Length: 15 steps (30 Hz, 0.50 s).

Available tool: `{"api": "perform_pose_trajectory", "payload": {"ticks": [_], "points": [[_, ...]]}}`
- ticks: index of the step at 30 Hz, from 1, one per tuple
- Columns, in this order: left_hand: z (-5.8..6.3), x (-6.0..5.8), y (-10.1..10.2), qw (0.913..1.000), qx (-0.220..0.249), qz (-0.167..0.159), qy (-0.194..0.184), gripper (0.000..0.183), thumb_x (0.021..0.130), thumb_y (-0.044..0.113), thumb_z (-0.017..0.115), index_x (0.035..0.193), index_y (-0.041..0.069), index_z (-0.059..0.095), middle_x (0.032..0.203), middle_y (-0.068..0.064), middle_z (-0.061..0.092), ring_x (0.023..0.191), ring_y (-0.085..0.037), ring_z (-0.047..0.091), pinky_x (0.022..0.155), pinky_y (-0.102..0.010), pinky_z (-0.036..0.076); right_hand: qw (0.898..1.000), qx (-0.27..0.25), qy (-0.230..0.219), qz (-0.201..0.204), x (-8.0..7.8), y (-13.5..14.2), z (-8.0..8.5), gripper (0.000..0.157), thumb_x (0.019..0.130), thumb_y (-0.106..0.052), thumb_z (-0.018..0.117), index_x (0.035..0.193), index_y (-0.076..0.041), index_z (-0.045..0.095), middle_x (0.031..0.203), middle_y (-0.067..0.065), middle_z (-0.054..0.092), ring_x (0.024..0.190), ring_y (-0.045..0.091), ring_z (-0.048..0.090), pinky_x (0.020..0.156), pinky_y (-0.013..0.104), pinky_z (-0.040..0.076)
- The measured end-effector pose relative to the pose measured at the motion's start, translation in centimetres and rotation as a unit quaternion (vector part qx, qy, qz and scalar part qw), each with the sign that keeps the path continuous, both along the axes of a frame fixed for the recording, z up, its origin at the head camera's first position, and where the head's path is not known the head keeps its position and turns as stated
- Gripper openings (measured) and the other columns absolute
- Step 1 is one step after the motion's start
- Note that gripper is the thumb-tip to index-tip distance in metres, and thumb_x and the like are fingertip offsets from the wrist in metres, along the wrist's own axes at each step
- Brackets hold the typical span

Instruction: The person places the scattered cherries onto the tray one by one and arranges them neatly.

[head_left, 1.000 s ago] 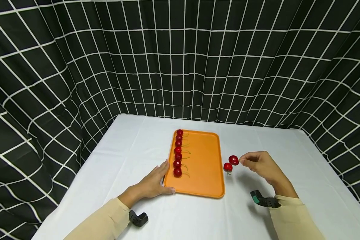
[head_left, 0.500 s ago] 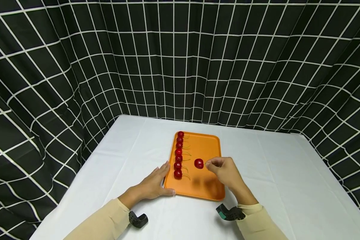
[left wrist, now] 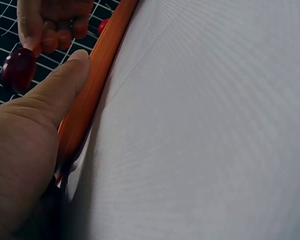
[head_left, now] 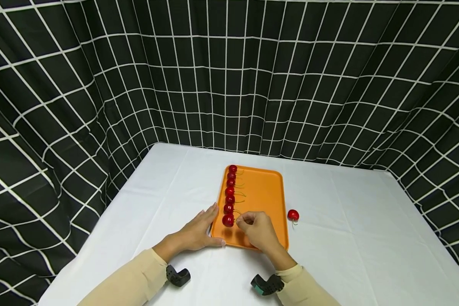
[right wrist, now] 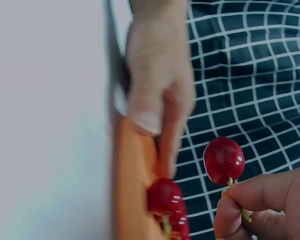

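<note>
An orange tray lies on the white table. My left hand rests at its near left corner, fingers straight along the left edge and thumb at the near edge. Over the near part of the tray, my right hand pinches a red cherry by its green stem. In the head view this held cherry overlaps the near end of a column of cherries, so what lies behind it is hidden. The column runs along the tray's left side, stems pointing right.
One loose cherry lies on the white tablecloth just right of the tray. A black curtain with white grid lines stands behind the table and on both sides.
My right hand has carried the pinched cherry left from beside the loose cherry, across the tray, to the column's near end. My left hand has stayed at the tray's corner.
</note>
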<state>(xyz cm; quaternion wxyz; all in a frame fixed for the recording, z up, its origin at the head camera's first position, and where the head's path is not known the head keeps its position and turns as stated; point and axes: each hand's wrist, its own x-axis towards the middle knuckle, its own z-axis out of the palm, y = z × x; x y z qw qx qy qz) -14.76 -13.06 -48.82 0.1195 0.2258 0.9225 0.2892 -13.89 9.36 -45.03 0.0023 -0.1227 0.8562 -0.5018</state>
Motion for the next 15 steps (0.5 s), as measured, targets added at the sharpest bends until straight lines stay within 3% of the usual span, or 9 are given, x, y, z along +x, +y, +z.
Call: {"api": "perform_pose_trajectory", "payload": {"ticks": [6, 15], "points": [[0.0, 0.0, 0.1, 1.0000, 0.005, -0.002, 0.002, 0.111, 0.078, 0.064, 0.068, 0.154, 0.004, 0.013, 0.160, -0.006, 0.004, 0.144, -0.026, 0.008, 0.116, -0.041, 0.008, 0.999, 0.038, 0.019, 0.017, 0.3, -0.5, -1.6, 0.010, 0.087, -0.005, 0.068, 0.078, -0.005, 0.073, 0.066, -0.006, 0.062, 0.053, 0.008, 0.046, 0.043, 0.020, 0.036], [-0.1, -0.1, 0.1, 1.0000, 0.003, 0.000, 0.001, 0.113, 0.077, 0.067, 0.066, 0.154, 0.004, 0.013, 0.160, -0.006, 0.004, 0.144, -0.025, 0.008, 0.116, -0.041, 0.008, 0.996, 0.085, 0.038, -0.002, 0.1, -0.7, -2.5, 0.010, 0.085, -0.005, 0.069, 0.077, -0.007, 0.074, 0.067, -0.006, 0.063, 0.056, 0.009, 0.047, 0.046, 0.023, 0.038]]}}
